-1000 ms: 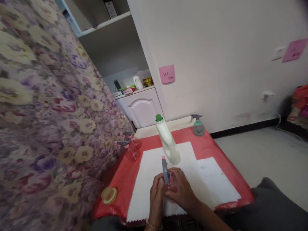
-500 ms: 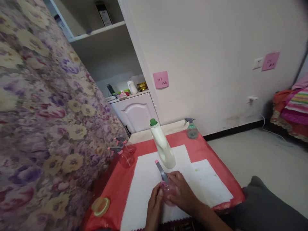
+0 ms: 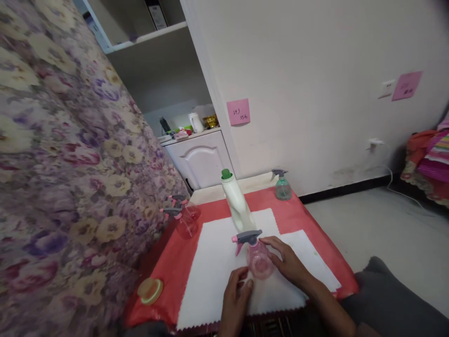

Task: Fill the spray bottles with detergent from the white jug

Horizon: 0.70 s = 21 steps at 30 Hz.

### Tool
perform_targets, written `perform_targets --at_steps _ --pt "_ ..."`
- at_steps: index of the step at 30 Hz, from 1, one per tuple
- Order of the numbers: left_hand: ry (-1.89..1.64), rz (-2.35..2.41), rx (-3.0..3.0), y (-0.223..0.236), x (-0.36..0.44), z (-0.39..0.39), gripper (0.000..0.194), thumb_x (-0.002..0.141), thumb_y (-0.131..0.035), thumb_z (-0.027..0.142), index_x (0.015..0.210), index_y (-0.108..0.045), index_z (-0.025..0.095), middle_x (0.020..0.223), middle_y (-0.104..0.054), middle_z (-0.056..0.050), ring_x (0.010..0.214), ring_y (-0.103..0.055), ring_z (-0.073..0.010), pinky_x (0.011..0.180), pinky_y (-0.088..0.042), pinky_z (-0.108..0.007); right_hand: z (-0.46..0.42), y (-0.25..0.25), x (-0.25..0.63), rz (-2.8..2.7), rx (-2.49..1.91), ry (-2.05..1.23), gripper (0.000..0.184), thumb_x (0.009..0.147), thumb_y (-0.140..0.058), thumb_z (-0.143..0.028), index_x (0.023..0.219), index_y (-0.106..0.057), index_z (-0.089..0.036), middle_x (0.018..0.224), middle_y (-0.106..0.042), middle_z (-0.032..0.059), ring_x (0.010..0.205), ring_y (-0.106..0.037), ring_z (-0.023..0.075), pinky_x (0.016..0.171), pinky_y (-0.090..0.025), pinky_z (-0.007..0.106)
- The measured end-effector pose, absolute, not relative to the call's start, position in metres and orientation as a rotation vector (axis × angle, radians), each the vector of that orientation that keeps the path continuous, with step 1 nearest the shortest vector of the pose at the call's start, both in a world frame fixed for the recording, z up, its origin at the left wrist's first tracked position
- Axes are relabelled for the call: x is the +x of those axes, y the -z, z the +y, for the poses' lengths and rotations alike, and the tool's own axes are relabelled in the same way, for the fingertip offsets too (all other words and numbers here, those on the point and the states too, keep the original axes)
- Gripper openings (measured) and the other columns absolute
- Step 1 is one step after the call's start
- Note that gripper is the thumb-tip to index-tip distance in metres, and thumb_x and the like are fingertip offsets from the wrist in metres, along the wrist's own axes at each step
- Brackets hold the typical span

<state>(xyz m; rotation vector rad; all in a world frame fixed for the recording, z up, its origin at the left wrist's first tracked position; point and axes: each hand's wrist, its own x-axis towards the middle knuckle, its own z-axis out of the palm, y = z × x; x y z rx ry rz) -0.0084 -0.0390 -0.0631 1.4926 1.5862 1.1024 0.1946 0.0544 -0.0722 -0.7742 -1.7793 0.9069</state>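
Observation:
A small pink spray bottle [image 3: 258, 260] with a grey trigger head stands upright on the white cloth [image 3: 217, 267]. My right hand [image 3: 288, 262] curls round its right side and holds it. My left hand [image 3: 237, 291] sits just left of and below the bottle, fingers loosely bent, its fingertips close to the base without a clear grip. Right behind the pink bottle stands a tall white bottle with a green cap [image 3: 236, 203].
Two more pink spray bottles [image 3: 185, 220] stand at the table's left edge by the flowered curtain. A green spray bottle [image 3: 282, 185] stands at the far right corner. A round yellow lid [image 3: 150, 290] lies on the red table cover [image 3: 312, 220]. Floor lies to the right.
The pink spray bottle has turned so its trigger head now points left, and it stands upright. My left hand has come off the bottle and dropped lower; my right hand stays on it.

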Motion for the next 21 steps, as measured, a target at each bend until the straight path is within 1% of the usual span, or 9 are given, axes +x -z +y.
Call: perform_targets --at_steps 2,4,7,10,12,14,17,21 --pt "-1.119 1.655 1.546 0.065 -0.019 -0.034 0.037 0.086 -0.055 0.047 0.109 -0.064 0.02 0.115 -0.067 -0.01 0.105 -0.062 -0.025 0.095 -0.049 -0.04 0.053 0.071 0.198 -1.783 -0.79 -0.966 0.039 0.087 -0.053 -0.027 0.126 -0.059 -0.022 0.125 -0.063 0.0113 0.117 -0.058 0.0262 0.102 -0.045 0.045" --pt "-1.157 1.742 1.605 0.066 -0.037 -0.026 0.036 0.085 -0.055 0.046 0.107 -0.064 0.02 0.114 -0.067 -0.01 0.104 -0.062 -0.0251 0.094 -0.05 -0.041 0.051 0.071 0.201 -1.785 -0.822 -1.055 0.047 0.081 -0.06 -0.024 0.128 -0.057 -0.023 0.13 -0.06 0.0102 0.119 -0.056 0.0272 0.103 -0.045 0.046" --pt "-1.242 1.887 1.721 0.073 -0.069 -0.013 0.034 0.083 -0.056 0.046 0.104 -0.064 0.02 0.11 -0.067 -0.01 0.107 -0.061 -0.0265 0.096 -0.049 -0.044 0.048 0.075 0.199 -1.765 -0.901 -1.143 0.07 0.068 -0.07 -0.02 0.135 -0.05 -0.025 0.136 -0.055 0.0089 0.124 -0.052 0.03 0.105 -0.042 0.048" --pt "-1.207 2.058 1.845 0.086 -0.097 -0.005 0.032 0.084 -0.053 0.044 0.103 -0.064 0.02 0.108 -0.067 -0.01 0.106 -0.062 -0.0271 0.096 -0.049 -0.047 0.044 0.086 0.185 -1.733 -0.963 -1.091 0.088 0.057 -0.075 -0.018 0.14 -0.044 -0.024 0.139 -0.051 0.0107 0.129 -0.047 0.0337 0.108 -0.039 0.05" --pt "-1.153 2.141 1.946 0.096 -0.107 -0.003 0.031 0.085 -0.052 0.041 0.103 -0.064 0.02 0.106 -0.067 -0.009 0.102 -0.062 -0.0269 0.093 -0.05 -0.048 0.041 0.096 0.173 -1.706 -1.003 -0.998 0.092 0.055 -0.076 -0.019 0.14 -0.042 -0.023 0.139 -0.05 0.0117 0.13 -0.045 0.035 0.109 -0.038 0.051" --pt "-1.108 2.191 2.066 0.106 -0.111 -0.003 0.028 0.086 -0.051 0.038 0.103 -0.064 0.02 0.105 -0.068 -0.009 0.1 -0.063 -0.0266 0.092 -0.051 -0.048 0.039 0.106 0.161 -1.669 -1.034 -0.899 0.091 0.057 -0.075 -0.021 0.141 -0.04 -0.023 0.138 -0.05 0.0117 0.129 -0.046 0.0346 0.109 -0.038 0.05" --pt "-1.051 2.229 2.2 0.116 -0.111 -0.005 0.025 0.089 -0.048 0.035 0.103 -0.063 0.02 0.108 -0.067 -0.01 0.103 -0.062 -0.0267 0.093 -0.049 -0.048 0.039 0.118 0.149 -1.636 -1.049 -0.803 0.091 0.058 -0.075 -0.022 0.141 -0.036 -0.025 0.136 -0.051 0.011 0.127 -0.047 0.0341 0.108 -0.039 0.051" --pt "-1.004 2.248 2.233 0.122 -0.114 -0.004 0.026 0.091 -0.047 0.035 0.106 -0.062 0.02 0.112 -0.066 -0.01 0.106 -0.061 -0.0266 0.095 -0.049 -0.046 0.039 0.123 0.141 -1.614 -1.032 -0.706 0.095 0.059 -0.074 -0.021 0.143 -0.031 -0.028 0.135 -0.05 0.0095 0.125 -0.048 0.0344 0.107 -0.041 0.053"
